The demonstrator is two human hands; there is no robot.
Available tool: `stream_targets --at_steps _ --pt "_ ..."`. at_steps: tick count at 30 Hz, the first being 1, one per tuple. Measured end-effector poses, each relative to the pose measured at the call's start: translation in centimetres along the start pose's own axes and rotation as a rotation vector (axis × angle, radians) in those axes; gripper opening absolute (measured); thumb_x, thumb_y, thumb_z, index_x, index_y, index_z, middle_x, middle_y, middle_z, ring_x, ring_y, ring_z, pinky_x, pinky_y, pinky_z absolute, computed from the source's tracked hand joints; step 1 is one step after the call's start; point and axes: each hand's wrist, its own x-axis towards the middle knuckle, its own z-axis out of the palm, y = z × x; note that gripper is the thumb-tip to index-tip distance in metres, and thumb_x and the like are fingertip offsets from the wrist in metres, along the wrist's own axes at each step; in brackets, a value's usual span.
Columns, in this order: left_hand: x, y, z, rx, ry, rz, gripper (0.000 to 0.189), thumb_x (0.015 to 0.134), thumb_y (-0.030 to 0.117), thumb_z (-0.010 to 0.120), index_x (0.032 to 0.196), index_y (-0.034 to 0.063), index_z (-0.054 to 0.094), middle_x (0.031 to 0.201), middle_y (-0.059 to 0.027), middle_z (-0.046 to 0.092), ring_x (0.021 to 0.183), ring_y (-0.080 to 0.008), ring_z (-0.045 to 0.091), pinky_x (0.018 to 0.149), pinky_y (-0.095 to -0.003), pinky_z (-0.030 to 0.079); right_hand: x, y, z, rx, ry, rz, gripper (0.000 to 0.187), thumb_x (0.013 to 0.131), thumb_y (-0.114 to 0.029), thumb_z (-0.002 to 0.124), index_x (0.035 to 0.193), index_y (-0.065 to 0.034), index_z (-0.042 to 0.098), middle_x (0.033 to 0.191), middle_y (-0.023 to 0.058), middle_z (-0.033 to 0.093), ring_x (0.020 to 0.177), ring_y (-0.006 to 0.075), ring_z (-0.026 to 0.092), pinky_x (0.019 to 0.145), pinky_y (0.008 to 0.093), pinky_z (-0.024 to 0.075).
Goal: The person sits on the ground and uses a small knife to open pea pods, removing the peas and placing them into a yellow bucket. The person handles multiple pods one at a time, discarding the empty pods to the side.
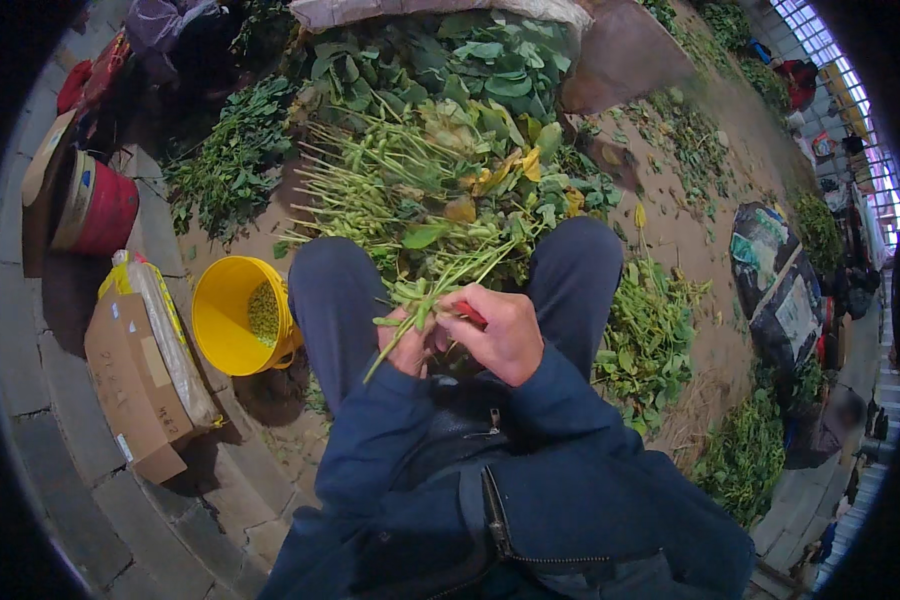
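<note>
Between my knees, my left hand (407,343) grips green bean plant stems (450,277) with pods on them. My right hand (499,330) closes on a small red-handled tool (470,313), its fingers against the stems; the tool's working end is hidden. Beyond my knees lies a heap of cut bean plants (390,165), many stems pointing left, with green and yellow leaves. Left of my left knee, a yellow plastic bucket (229,330) leans with its mouth towards me and holds a layer of picked green beans or pods (263,313).
A cardboard box (131,375) and a red bucket (109,210) stand on the paving at left. More plants (649,330) lie beside my right knee, others (232,157) at upper left. A dark printed sack (776,277) is farther right. A person (799,82) is at upper right.
</note>
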Motion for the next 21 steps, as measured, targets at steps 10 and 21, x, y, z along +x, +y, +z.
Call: stream_targets --at_steps 10,21 --pt "0.3 1.0 -0.5 -0.164 -0.020 -0.134 0.025 0.089 0.012 0.060 0.110 -0.0003 0.064 0.079 -0.0060 0.062 0.052 -0.0083 0.048 0.041 -0.0217 0.031 1.5 -0.3 -0.6 0.182 -0.010 0.166 0.015 0.088 -0.009 0.071 0.097 0.0013 0.065 0.075 0.0064 0.071 0.059 0.0060 0.060 0.053 0.0242 0.0488" --pt "-0.3 1.3 -0.9 -0.267 -0.201 -0.138 0.026 0.094 0.022 0.062 0.108 0.0011 0.067 0.070 -0.0015 0.056 0.050 -0.0065 0.042 0.048 -0.0197 0.029 2.2 1.2 -0.2 0.091 0.073 0.059 0.014 0.085 -0.010 0.075 0.089 0.0000 0.066 0.074 0.0071 0.067 0.062 0.0111 0.061 0.057 0.0262 0.0489"
